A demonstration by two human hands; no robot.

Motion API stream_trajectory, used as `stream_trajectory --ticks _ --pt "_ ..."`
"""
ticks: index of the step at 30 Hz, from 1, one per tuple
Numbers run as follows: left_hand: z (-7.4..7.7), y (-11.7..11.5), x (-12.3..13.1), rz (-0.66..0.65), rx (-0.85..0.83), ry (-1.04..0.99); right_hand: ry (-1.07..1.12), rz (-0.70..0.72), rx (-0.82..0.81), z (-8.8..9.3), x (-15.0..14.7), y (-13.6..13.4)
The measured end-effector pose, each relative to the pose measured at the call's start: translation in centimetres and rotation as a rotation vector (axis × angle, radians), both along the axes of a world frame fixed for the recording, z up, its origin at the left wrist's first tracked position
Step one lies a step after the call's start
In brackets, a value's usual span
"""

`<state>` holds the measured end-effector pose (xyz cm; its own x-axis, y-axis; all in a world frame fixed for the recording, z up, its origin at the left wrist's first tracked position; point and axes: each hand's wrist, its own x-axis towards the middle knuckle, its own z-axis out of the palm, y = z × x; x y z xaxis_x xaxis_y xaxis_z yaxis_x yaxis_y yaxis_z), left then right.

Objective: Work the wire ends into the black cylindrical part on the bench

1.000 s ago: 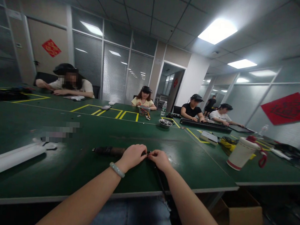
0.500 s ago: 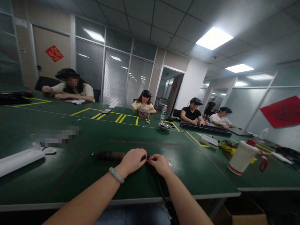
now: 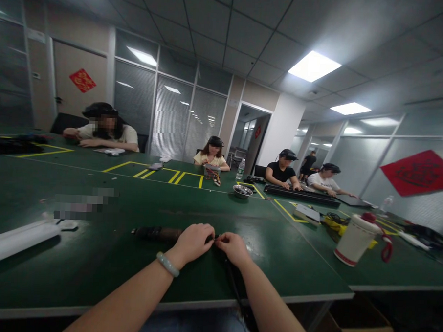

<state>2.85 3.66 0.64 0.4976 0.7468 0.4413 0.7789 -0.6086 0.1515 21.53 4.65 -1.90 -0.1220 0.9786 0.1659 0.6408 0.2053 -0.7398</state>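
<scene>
A dark brown and black cylindrical tool (image 3: 159,233) lies lengthwise on the green table, with a small pale tip at its left end. My left hand (image 3: 194,240), with a jade-coloured bangle at the wrist, is closed around its right end and hides that part. Close beside it, my right hand (image 3: 233,248) pinches the end of a black cord (image 3: 233,279), thumb and forefinger meeting at the tool's end. The cord runs down past the front edge of the table. Between the fingertips, the small part they work on is too tiny to make out.
A long white roll (image 3: 18,243) lies at left. At right stand a white tumbler (image 3: 356,240) with a red lid and a white box (image 3: 307,214). A metal bowl (image 3: 242,191) and water bottle (image 3: 240,170) are farther back. Several people sit across the table.
My hands and the tool appear slightly farther left in view, and the scene has shifted a little as my head moved. The grip looks the same.
</scene>
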Motion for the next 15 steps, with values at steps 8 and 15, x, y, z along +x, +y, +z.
stream_trajectory --ticks 8,15 --pt "0.11 0.03 -0.07 -0.012 -0.004 0.015 -0.035 0.052 0.014 0.22 0.05 -0.27" --pt "0.16 -0.10 -0.06 -0.018 -0.014 -0.013 -0.038 0.063 0.007 0.41 0.04 -0.29"
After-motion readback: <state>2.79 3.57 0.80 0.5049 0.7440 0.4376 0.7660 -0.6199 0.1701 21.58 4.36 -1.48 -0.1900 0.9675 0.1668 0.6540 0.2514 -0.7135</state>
